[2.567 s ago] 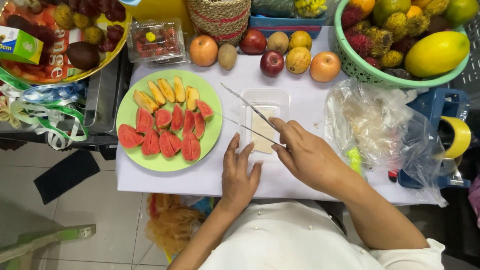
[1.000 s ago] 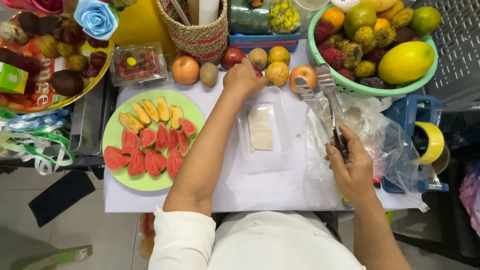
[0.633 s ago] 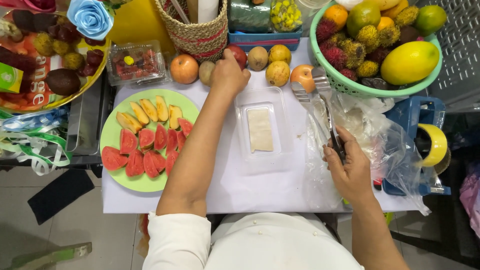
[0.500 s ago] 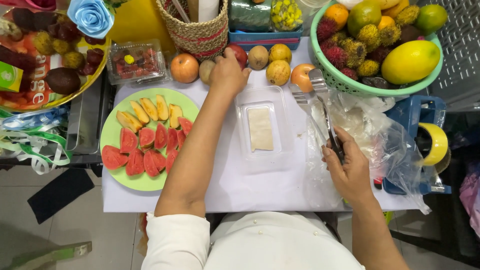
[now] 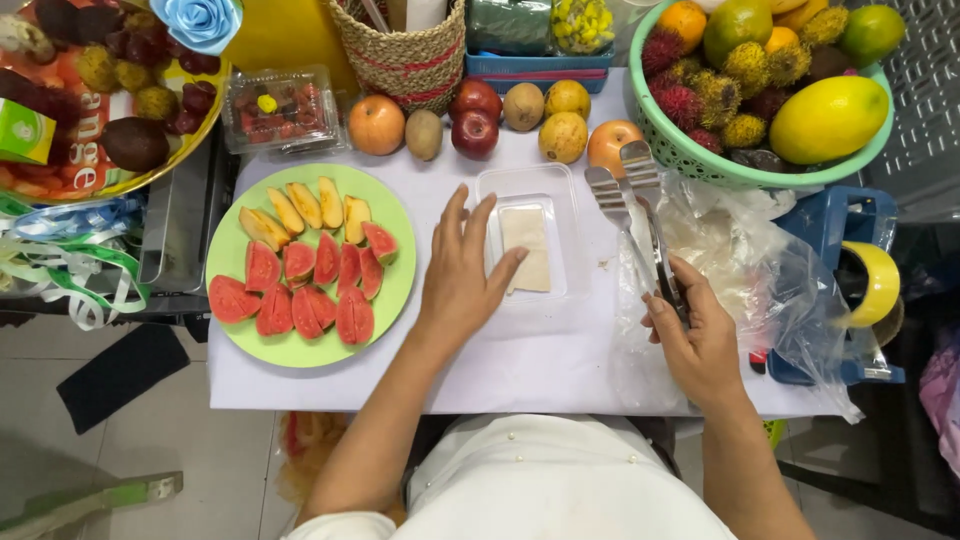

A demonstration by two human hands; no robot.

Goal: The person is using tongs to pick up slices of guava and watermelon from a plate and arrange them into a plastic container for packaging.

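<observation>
Left hand (image 5: 458, 285) withdrawn from apples, fingers spread, right hand (image 5: 700, 345) gripping tongs (image 5: 640, 225) pointing away

Left hand (image 5: 462, 285) touches clear tray (image 5: 530, 250); right hand (image 5: 700, 345) grips tongs (image 5: 635, 215).

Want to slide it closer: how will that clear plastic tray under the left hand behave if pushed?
The clear plastic tray looks thin and nearly empty, so probably light and flexible. On the smooth white table it would likely slide easily; the left hand touching it may steady it.

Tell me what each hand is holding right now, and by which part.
The right hand grips metal tongs by the handle end. The left hand holds nothing; its fingers rest on the clear plastic tray.
</observation>
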